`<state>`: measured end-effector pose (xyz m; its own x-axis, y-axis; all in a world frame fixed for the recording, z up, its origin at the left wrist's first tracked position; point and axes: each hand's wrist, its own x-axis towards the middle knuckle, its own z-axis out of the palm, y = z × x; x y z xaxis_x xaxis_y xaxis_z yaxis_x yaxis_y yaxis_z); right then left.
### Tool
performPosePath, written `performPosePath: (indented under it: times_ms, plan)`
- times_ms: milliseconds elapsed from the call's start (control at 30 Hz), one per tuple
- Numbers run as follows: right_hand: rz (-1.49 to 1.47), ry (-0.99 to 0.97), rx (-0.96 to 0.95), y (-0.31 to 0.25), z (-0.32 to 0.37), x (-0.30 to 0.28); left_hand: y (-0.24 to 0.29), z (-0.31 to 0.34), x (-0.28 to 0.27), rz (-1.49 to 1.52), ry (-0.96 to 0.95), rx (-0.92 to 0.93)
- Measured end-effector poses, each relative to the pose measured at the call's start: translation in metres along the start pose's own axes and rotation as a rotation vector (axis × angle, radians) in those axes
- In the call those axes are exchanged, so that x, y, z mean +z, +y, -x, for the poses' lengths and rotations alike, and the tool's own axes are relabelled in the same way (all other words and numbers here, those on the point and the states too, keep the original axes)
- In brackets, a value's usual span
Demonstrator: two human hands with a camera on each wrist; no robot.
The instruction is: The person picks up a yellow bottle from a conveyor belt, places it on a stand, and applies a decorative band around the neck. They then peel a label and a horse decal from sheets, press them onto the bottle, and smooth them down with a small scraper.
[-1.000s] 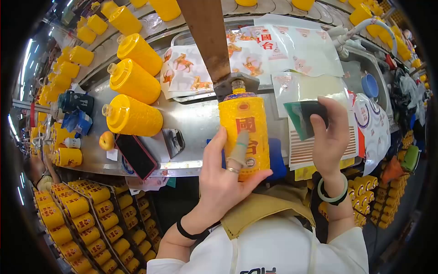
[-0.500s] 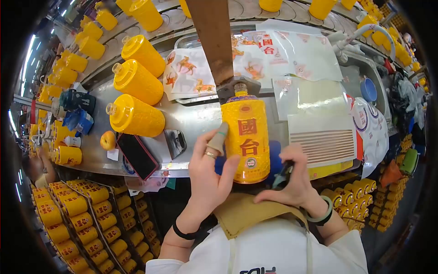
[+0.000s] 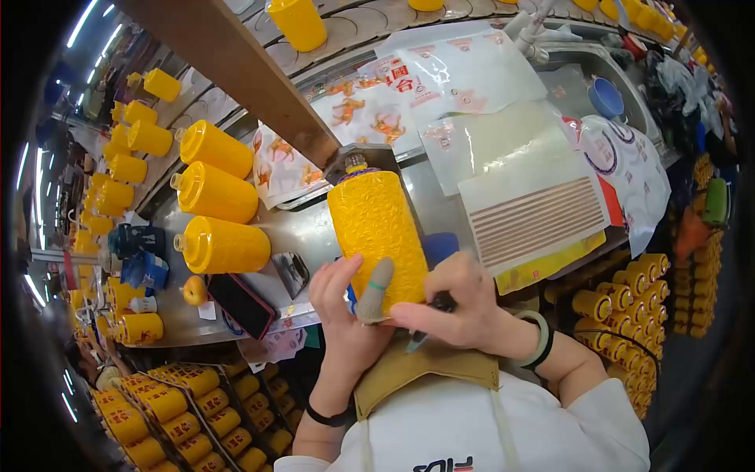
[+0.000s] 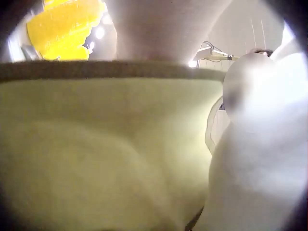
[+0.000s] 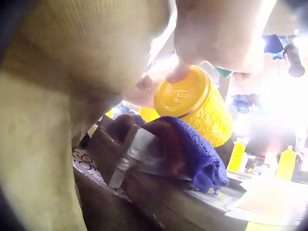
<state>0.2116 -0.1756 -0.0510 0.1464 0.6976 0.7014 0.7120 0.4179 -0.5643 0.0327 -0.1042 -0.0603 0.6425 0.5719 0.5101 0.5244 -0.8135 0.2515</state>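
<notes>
A yellow embossed bottle (image 3: 376, 228) lies with its neck at a dark holder (image 3: 363, 164) on a wooden beam, its plain side facing up. My left hand (image 3: 346, 311) holds the bottle's lower left side; one finger, in a grey finger cot (image 3: 376, 289) with a green band, lies over it. At the base end, my right hand (image 3: 464, 303) grips a dark-and-green scraper (image 3: 417, 338), its fingertips right at the bottle. In the right wrist view, the bottle's round base (image 5: 180, 98) shows an embossed mark. Sleeve and apron fill most of the left wrist view.
Three yellow bottles (image 3: 216, 193) stand to the left, near a phone (image 3: 240, 305) and an apple (image 3: 194, 291). Decal sheets (image 3: 503, 157) and a striped sheet (image 3: 539, 224) lie to the right. A blue towel (image 5: 199, 154) hangs over the table edge below the bottle.
The bottle has turned, so its red characters no longer face up. My right hand has come down and left with the scraper to the bottle's base. The head view has swung round.
</notes>
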Motion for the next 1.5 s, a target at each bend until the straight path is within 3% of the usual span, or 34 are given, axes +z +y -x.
performPosePath:
  times_ms: [233, 333, 700, 767, 800, 867, 933, 1033, 1100, 1233, 1300, 1333, 1500]
  plan:
    - [-0.062, -0.029, -0.071, -0.007, -0.005, -0.001, 0.001, -0.005, 0.001, 0.047, 0.114, -0.086]
    - [-0.142, -0.072, 0.076, -0.001, -0.003, -0.028, 0.004, -0.002, 0.011, 0.253, 0.184, -0.169]
    - [-0.014, -0.169, 0.24, 0.056, -0.043, -0.071, 0.005, 0.01, 0.018, 0.318, 0.164, -0.229]
    - [0.02, -0.286, 0.31, 0.079, -0.067, -0.068, 0.005, 0.011, 0.02, 0.358, 0.158, -0.241]
    - [0.02, -0.292, 0.305, 0.093, -0.079, -0.063, 0.005, 0.012, 0.021, 0.358, 0.164, -0.246]
    - [0.209, -0.383, 0.088, 0.126, -0.102, -0.043, 0.002, 0.014, 0.023, 0.346, 0.154, -0.226]
    - [0.211, -0.517, 0.051, 0.158, -0.125, -0.018, -0.002, 0.017, 0.021, 0.376, 0.129, -0.25]
    - [0.341, -0.69, 0.079, 0.213, -0.151, 0.033, -0.004, 0.019, 0.02, 0.43, 0.093, -0.287]
    - [0.378, -0.896, 0.275, 0.235, -0.172, 0.062, -0.005, 0.018, 0.018, 0.451, 0.086, -0.304]
    - [0.37, -1.023, 0.338, 0.254, -0.196, 0.087, -0.006, 0.016, 0.017, 0.519, 0.069, -0.357]
    - [0.345, -1.085, 0.096, 0.255, -0.201, 0.089, -0.005, 0.014, 0.015, 0.511, 0.059, -0.355]
    - [0.335, -1.192, 0.187, 0.256, -0.207, 0.095, -0.005, 0.014, 0.015, 0.511, 0.057, -0.359]
    - [0.49, -1.213, 0.121, 0.258, -0.206, 0.098, -0.003, 0.013, 0.016, 0.535, 0.077, -0.382]
